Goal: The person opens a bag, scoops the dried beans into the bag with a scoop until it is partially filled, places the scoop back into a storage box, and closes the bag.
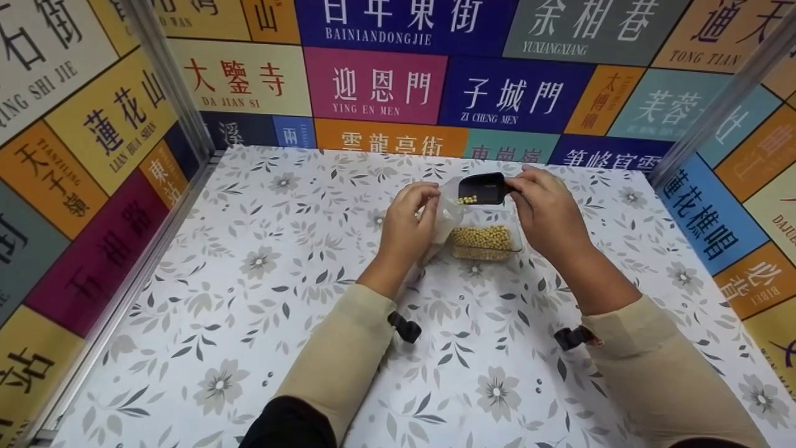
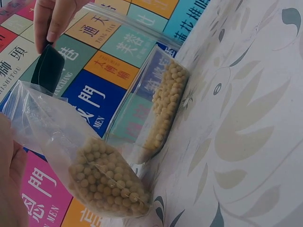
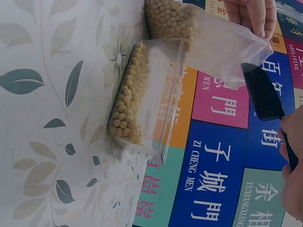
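My left hand (image 1: 410, 218) pinches the rim of a clear plastic bag (image 2: 52, 113), which stands upright on the table with soybeans (image 2: 106, 177) filling its lower part. In my right hand (image 1: 550, 211) is the handle of a small black scoop (image 1: 488, 188), held level at the bag's mouth. A few soybeans (image 1: 467, 200) show at the scoop's front lip. Just below the scoop and right of the bag sits a clear rectangular container (image 3: 165, 118), partly filled with soybeans (image 3: 128, 106).
A white tablecloth (image 1: 298, 336) with grey flowers and leaves covers the table. Panels of coloured signs (image 1: 379, 87) stand behind it and along both sides. Metal frame posts (image 1: 186, 93) rise at the back corners.
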The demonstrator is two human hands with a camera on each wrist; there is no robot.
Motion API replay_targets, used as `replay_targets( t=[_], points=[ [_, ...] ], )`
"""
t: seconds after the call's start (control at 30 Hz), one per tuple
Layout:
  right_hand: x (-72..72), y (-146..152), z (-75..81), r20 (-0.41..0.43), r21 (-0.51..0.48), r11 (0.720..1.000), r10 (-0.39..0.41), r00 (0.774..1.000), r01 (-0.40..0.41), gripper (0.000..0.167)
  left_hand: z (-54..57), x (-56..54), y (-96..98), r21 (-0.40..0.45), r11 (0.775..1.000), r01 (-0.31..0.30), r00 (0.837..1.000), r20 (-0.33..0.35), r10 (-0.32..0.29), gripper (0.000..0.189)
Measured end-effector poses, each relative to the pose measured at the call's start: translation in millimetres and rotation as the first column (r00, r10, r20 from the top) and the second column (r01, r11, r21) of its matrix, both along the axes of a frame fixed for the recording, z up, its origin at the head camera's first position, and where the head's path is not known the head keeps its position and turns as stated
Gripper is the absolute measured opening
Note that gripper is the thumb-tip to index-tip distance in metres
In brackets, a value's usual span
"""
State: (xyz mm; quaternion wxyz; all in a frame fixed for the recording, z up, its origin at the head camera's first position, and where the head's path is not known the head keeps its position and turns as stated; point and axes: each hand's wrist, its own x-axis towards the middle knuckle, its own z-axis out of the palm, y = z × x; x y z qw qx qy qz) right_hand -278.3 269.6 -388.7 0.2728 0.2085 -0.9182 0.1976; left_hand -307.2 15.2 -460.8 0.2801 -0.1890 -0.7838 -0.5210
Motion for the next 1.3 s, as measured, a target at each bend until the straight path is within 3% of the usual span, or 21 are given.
replay_targets(
  t=[0.3,0.57,0.77,0.93,1.3],
  points=[
    [2.3,9,-2.4,0.027,-0.037,0.999,-0.007,1.0,0.008,0.029,0.2,-0.3,-0.2,-0.011,1.0,-0.003,1.0,-0.004,0.003,0.013],
    [8.0,31,-14.8,0.127,-0.069,0.996,-0.047,0.991,0.056,0.031,0.5,-0.1,0.1,0.013,1.0,0.001,1.0,0.003,-0.001,0.012],
    [13.9,43,-28.0,0.331,0.029,0.995,-0.096,0.939,0.092,0.033,0.9,0.2,0.5,0.005,1.0,-0.003,1.0,0.013,0.003,0.012],
    [15.7,47,-30.1,0.41,0.116,0.99,-0.121,0.904,0.079,0.034,1.4,0.6,0.2,0.013,1.0,0.003,1.0,0.019,-0.004,0.012],
    [11.6,46,-32.8,0.405,0.17,0.985,-0.088,0.91,0.02,0.026,0.1,0.4,-0.9,-0.014,1.0,-0.008,1.0,0.009,0.008,0.013]
  ],
)
